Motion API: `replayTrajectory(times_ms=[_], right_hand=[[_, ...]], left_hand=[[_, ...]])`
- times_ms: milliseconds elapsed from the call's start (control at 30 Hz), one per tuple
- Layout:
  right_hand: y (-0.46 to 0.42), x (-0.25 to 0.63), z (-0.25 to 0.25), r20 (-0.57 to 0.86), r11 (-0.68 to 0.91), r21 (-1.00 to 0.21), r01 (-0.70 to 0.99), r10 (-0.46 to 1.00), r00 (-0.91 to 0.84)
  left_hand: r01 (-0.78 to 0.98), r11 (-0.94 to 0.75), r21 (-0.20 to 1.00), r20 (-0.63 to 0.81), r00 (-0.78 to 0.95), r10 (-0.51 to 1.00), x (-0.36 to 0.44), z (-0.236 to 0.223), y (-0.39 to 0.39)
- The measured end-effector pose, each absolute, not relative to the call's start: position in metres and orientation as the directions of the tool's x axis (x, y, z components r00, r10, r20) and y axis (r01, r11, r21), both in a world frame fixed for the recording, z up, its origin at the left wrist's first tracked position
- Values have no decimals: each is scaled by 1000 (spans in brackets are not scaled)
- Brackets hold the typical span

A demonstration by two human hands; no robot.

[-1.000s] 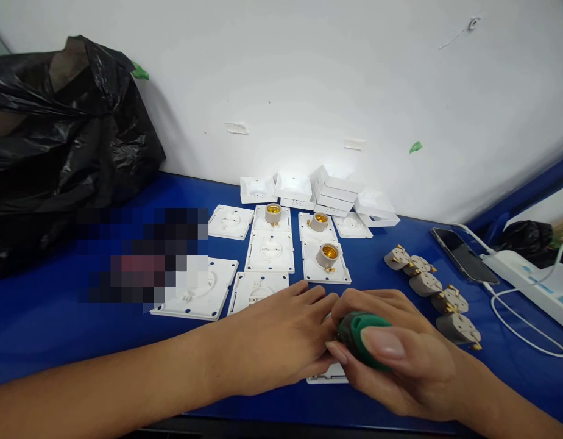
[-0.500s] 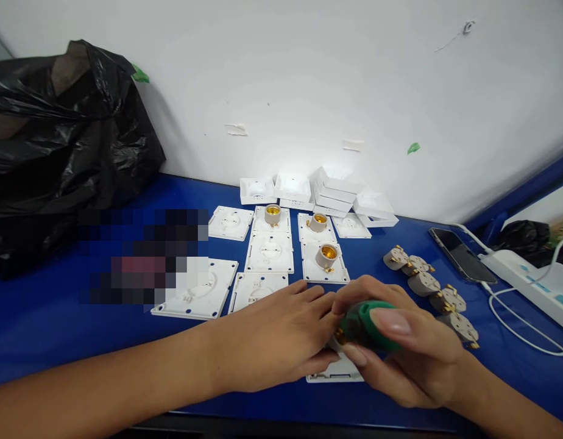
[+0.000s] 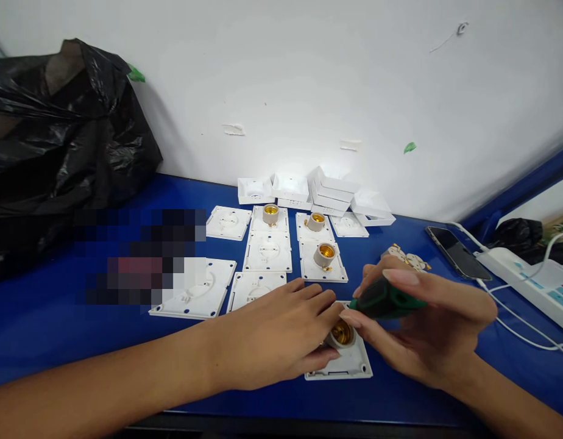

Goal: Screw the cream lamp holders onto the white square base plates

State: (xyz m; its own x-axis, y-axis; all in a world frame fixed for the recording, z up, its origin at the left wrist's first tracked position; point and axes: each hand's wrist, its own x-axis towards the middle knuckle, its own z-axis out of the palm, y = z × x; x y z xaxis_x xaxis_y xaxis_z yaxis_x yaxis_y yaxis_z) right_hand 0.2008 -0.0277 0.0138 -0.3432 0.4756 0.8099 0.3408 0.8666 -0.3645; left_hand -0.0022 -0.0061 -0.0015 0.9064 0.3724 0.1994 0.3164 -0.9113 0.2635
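My left hand rests on the blue table with its fingers curled round a beige lamp socket that has a brass inside. The socket stands on a white square plate near the table's front edge. My right hand is closed on a green-handled screwdriver, held level just above and to the right of the socket, with its tip end pointing left toward the socket.
More white plates, some with sockets, lie in rows behind, with stacked white covers at the wall. Loose sockets peek out behind my right hand. A phone, a power strip and cables lie right. A black bag fills the left.
My right hand lifted the screwdriver up and to the right, off the socket, which now shows with its plate. My left hand stayed put.
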Motion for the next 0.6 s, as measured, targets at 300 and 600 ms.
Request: replayTrajectory(times_ms=[300, 600], right_hand=[[-23, 206, 14, 830, 882, -322, 344, 438, -346], [-26, 204, 17, 825, 877, -339, 340, 451, -341]], left_hand=[[332, -911, 243, 194, 904, 381, -2, -2, -5], [327, -901, 284, 188, 903, 386, -2, -2, -6]])
